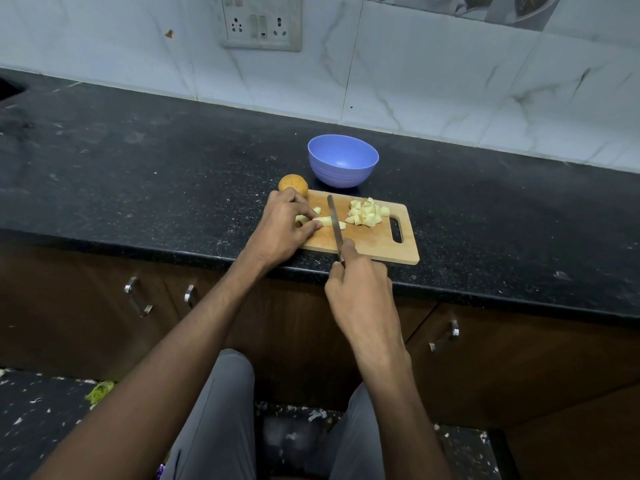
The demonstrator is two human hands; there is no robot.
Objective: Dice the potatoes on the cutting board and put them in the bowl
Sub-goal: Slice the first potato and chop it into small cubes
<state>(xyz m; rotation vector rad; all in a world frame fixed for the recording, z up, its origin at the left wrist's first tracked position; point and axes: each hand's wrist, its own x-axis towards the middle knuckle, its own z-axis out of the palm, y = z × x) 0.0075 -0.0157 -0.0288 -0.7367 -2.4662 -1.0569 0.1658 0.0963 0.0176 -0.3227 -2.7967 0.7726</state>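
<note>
— Pale yellow potato strips [323, 221] are what we have under our left hand [282, 230]; they stick out from its fingertips toward our right, long axis running crosswise between the two hands.

— And the knife [334, 223]?

— Our right hand [360, 289] is wrapped round its handle, forefinger laid along the spine. The blade points away from us, so it crosses the strips at close to a right angle, resting on them just beyond the left fingertips.

— So the next cut turns on that crossing?

— We judge so. The left hand is curled down on the strips and pins them to the wooden cutting board [370, 247]; each cut must land on the right-hand side of those fingers.

— Where do the cubes go?

— The diced pile [367, 212] lies past the blade, on our right hand's side, near the board's handle slot. The blue bowl [343, 161] stands beyond the board, apparently with nothing in it yet. A whole potato [293, 183] waits just past our left knuckles.
</note>
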